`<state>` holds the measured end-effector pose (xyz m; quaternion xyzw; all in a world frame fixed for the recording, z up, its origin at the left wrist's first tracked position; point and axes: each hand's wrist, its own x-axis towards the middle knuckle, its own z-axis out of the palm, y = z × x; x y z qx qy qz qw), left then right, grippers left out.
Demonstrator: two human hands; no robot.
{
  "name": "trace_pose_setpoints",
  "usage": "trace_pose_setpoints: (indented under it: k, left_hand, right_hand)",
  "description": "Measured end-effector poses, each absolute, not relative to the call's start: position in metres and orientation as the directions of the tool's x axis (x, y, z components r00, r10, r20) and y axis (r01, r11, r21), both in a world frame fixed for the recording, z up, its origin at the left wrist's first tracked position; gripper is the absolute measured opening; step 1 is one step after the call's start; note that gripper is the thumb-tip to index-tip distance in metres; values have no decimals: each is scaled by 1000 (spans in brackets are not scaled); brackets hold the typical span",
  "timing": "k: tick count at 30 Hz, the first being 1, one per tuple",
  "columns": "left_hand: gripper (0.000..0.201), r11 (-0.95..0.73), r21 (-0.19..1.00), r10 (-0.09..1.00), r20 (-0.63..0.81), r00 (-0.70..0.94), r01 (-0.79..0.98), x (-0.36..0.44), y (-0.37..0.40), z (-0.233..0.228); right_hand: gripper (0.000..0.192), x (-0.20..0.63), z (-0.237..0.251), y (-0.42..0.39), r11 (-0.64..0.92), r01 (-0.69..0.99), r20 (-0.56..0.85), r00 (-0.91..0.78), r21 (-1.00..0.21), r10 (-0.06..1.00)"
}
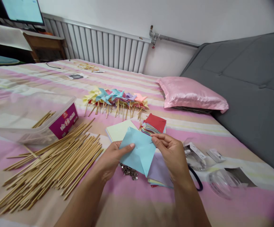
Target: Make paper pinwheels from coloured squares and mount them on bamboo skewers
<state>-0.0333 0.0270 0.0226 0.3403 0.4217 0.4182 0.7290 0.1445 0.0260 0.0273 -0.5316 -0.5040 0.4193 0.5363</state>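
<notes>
A light blue square of paper [137, 154], with slits and small holes in it, is held up between my two hands. My left hand [114, 157] pinches its left side, thumb on top. At its upper right corner, my right hand [170, 149] has thumb and fingers closed on the paper. Below the sheet lies a heap of small metal pins [129, 171], partly covered. A purple-topped paper stack [160, 171] sits under my right hand. Behind the blue sheet are a pale yellow-green paper stack [118, 130] and a red-topped stack [157, 122].
Many wooden sticks [63, 167] spread at left beside a clear plastic box [63, 121]. Finished paper pinwheels [115, 96] lie further back. Clear plastic packaging [222, 183] and a black band [197, 181] are at right. A pink pillow [191, 93] lies near the grey headboard [250, 72].
</notes>
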Motion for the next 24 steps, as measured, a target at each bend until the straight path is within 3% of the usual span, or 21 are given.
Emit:
trace_pose_setpoints:
  k: [8,11,16,24]
  left_hand:
    - [27,366,829,929,-356,106,-422,-39,32,21]
    - [26,367,801,923,-377,77,-473,-41,33,22]
    - [28,405,809,914,-350,205,-427,-42,30,21]
    - [31,455,819,876,-342,341,-350,-40,25,28]
  right_hand:
    - [34,152,29,28,241,162,267,166,-957,949]
    - [30,159,34,25,212,191,213,-15,-958,977]
    - [27,161,37,20,240,233,140,-375,-942,916]
    - [10,155,39,21,298,307,142,-444,-904,885]
